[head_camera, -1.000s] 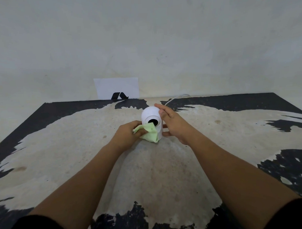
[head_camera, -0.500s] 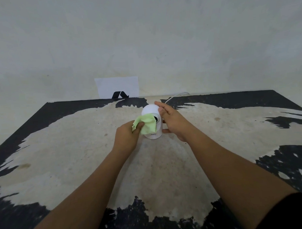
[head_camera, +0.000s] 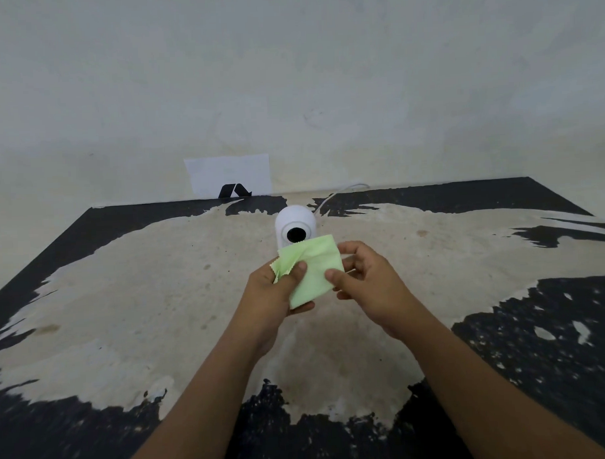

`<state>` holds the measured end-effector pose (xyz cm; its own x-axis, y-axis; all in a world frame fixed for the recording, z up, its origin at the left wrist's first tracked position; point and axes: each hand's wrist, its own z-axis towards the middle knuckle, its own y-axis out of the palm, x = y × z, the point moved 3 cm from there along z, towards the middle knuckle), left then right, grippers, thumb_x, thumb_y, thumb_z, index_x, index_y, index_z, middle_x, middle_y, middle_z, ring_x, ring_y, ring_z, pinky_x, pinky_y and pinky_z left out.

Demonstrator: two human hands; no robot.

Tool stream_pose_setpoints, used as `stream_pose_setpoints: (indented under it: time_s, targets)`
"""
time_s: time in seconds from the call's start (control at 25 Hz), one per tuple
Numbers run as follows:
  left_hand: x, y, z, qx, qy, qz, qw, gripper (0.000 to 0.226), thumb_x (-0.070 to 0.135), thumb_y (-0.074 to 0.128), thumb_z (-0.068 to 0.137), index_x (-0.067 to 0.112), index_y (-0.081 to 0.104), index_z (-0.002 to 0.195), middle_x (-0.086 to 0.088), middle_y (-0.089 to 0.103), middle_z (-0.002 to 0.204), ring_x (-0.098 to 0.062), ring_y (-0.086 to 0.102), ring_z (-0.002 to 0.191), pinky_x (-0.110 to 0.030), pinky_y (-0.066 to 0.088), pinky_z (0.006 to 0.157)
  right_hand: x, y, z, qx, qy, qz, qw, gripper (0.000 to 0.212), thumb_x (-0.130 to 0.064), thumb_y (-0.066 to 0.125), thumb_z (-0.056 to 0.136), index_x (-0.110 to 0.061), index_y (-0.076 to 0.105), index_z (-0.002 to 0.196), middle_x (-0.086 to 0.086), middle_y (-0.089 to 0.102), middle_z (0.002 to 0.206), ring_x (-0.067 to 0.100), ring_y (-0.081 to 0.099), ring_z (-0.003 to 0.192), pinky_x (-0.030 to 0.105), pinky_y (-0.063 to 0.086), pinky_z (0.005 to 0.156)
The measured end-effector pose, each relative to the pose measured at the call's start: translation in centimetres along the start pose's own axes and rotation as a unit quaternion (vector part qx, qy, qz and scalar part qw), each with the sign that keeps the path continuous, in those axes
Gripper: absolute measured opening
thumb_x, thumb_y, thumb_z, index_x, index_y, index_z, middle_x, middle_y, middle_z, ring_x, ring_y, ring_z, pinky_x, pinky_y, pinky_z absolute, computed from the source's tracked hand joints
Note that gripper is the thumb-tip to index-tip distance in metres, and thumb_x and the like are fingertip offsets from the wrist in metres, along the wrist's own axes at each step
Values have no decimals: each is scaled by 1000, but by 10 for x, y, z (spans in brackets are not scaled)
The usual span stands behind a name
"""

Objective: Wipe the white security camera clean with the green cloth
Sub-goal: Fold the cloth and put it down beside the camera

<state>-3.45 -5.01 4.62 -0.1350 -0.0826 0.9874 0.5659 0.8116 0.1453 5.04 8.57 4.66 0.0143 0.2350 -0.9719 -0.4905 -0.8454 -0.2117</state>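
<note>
The white security camera (head_camera: 295,222) stands upright on the table, its black lens facing me, with nothing touching it. The green cloth (head_camera: 311,268) is held flat in front of it, covering its base from view. My left hand (head_camera: 275,290) pinches the cloth's left side between thumb and fingers. My right hand (head_camera: 364,278) grips its right edge with thumb and fingertips. Both hands are nearer to me than the camera.
The worn table (head_camera: 159,303) has a pale centre and black patches toward its edges. A white cable (head_camera: 341,190) runs from behind the camera to the back edge. A white sheet with a black mark (head_camera: 229,177) leans on the wall.
Both hands have pulled back from the camera toward me. My right hand let go of the camera and took the cloth's right edge, and the cloth is now spread between both hands.
</note>
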Motion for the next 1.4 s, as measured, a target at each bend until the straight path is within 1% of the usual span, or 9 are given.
stream_pose_setpoints:
  time_s: [0.08,0.24,0.44,0.56,0.68,0.88,1.16,1.28,1.4]
  targets:
    - [-3,0,-6,-3,-13,-40,999,19,30,50,93,22,67,99,-3,74,98,-23,70,88,-39,59,68,1,-3,-4,33,-10,11,999,8,-16,60,91,-17,64,98,13,67,91,19,65,74,33,59,72]
    - [-14,0,-10,-2,-42,-52,998,23,27,50,94,12,68,92,-10,72,96,-24,69,81,-33,56,59,3,-11,-13,74,-47,6,996,14,-17,57,92,-26,67,92,6,71,95,25,68,89,39,59,83]
    - [-15,9,-10,-56,-8,18,998,46,51,54,82,23,58,119,-3,64,117,-20,63,103,-36,51,85,-14,-24,-26,110,-146,-93,979,22,-15,63,88,-36,66,85,-18,64,106,-11,57,102,4,41,86]
    - [0,26,0,-142,59,122,980,61,52,67,75,32,49,130,7,57,130,-9,54,117,-31,44,97,-18,-35,-27,76,-130,-89,985,16,-15,60,90,-26,70,86,-11,69,85,1,63,80,17,51,70]
    - [17,49,9,-149,78,157,973,17,26,68,82,12,64,90,-4,65,86,-14,58,77,-26,46,69,-13,-50,-24,73,-83,-74,991,10,-19,60,90,-21,69,90,5,72,81,23,67,74,42,55,67]
    - [26,82,41,-123,99,214,964,18,26,60,88,12,61,76,-4,58,71,-15,50,64,-29,40,60,24,-70,-33,17,76,-13,997,30,-26,69,84,-32,55,110,7,74,101,24,72,87,49,60,73]
    - [3,117,102,-141,143,425,883,25,30,56,90,9,69,88,4,58,70,-16,51,67,-25,36,58,46,-93,-37,85,151,-116,978,42,-26,69,83,-31,46,118,4,65,101,22,69,72,30,56,50]
    - [-13,122,108,-130,153,463,864,31,37,54,89,18,62,113,-6,64,108,-24,57,100,-29,43,80,49,-97,-27,115,168,-275,940,51,-34,68,81,-27,43,125,7,63,104,22,64,78,35,54,63]
    - [-31,119,93,-132,208,573,782,36,45,50,88,26,54,118,-6,52,124,-30,45,116,-41,38,96,48,-95,-26,104,156,-440,878,56,-48,62,81,-24,42,126,7,62,109,27,61,92,37,49,72]
